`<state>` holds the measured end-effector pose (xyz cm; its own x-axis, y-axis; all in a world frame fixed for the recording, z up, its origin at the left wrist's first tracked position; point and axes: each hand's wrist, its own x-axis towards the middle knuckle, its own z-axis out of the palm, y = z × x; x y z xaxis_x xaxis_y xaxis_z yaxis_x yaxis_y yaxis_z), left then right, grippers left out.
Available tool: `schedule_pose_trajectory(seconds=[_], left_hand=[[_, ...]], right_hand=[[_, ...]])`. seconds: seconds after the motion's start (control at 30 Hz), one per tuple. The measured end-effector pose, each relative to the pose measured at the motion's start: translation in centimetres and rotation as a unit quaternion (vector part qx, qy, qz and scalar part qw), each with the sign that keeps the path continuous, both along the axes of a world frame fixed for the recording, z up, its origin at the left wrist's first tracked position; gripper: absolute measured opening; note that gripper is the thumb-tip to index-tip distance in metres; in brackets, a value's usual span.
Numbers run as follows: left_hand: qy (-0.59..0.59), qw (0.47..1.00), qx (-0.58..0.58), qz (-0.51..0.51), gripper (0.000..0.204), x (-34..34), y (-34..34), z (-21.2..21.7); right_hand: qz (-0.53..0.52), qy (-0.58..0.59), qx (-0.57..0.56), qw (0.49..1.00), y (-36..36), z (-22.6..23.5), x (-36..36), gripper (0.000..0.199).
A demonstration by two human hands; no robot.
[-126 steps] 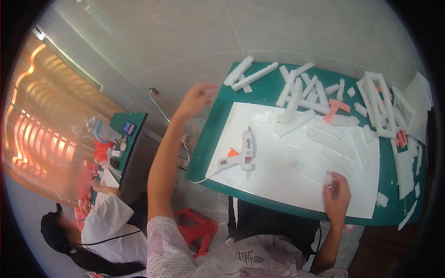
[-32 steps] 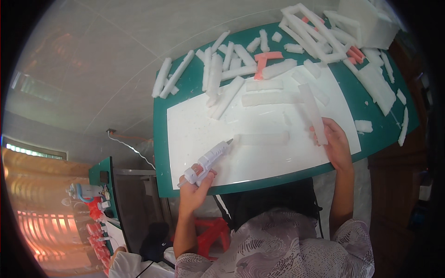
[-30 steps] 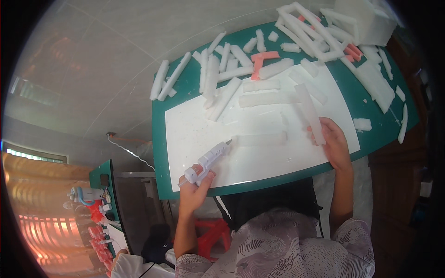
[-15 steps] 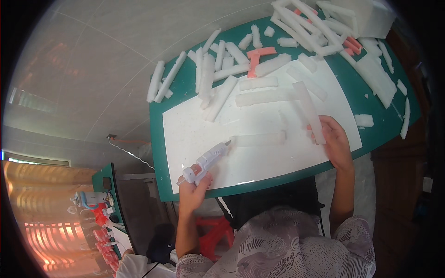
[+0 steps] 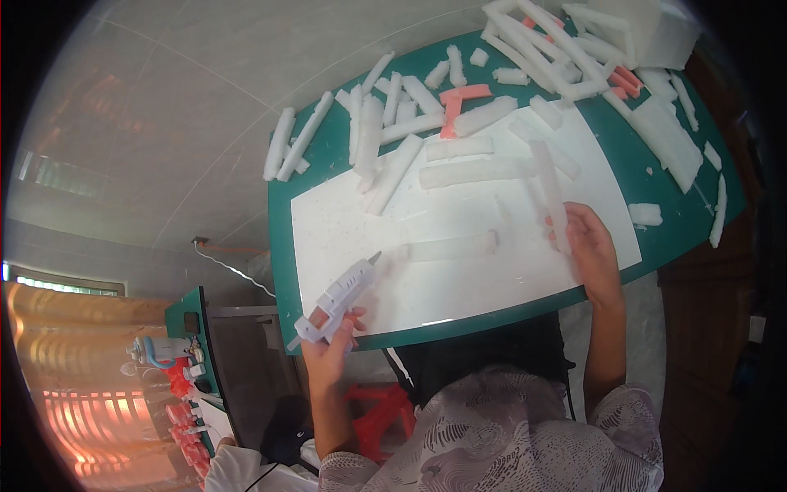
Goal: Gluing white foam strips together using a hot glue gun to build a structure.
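My left hand (image 5: pixel 329 351) is wrapped round a white hot glue gun (image 5: pixel 338 297) over the near left corner of the white board (image 5: pixel 344 230). The gun's nozzle points up and to the right, apart from a white foam strip (image 5: pixel 451 248) lying mid-board. On the right, my right hand (image 5: pixel 593 250) grips the lower end of another white foam strip (image 5: pixel 549 184), which stands nearly lengthwise away from me. Its far end overlaps the right end of a long foam strip (image 5: pixel 475 172); whether they touch I cannot tell. A shorter strip (image 5: pixel 459 148) lies just beyond.
Loose white foam pieces (image 5: pixel 393 170) crowd the far left of the green table (image 5: pixel 283 246). Pink foam pieces (image 5: pixel 451 111) lie among them. A white foam frame (image 5: pixel 566 82) and a large foam slab (image 5: pixel 668 143) occupy the far right. A red stool (image 5: pixel 381 418) stands below the table.
My left hand has drawn the glue gun left and toward me, away from the strip lying mid-board. The strip in my right hand has turned slightly more upright.
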<state>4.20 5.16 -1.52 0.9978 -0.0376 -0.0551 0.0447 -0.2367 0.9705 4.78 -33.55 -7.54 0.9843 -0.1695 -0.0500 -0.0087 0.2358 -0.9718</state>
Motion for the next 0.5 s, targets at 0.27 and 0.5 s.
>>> schedule_pose_trajectory(seconds=[0.27,0.5], left_hand=[[-0.007,0.978,0.088,-0.19,0.026,1.6,-3.2,-0.1],[0.004,0.996,-0.011,-0.093,0.041,2.0,1.0,0.8]], right_hand=[[0.02,-0.018,0.04,0.999,4.0,0.1,1.6,0.039],[0.03,-0.01,0.03,0.999,5.2,0.7,1.3,0.039]])
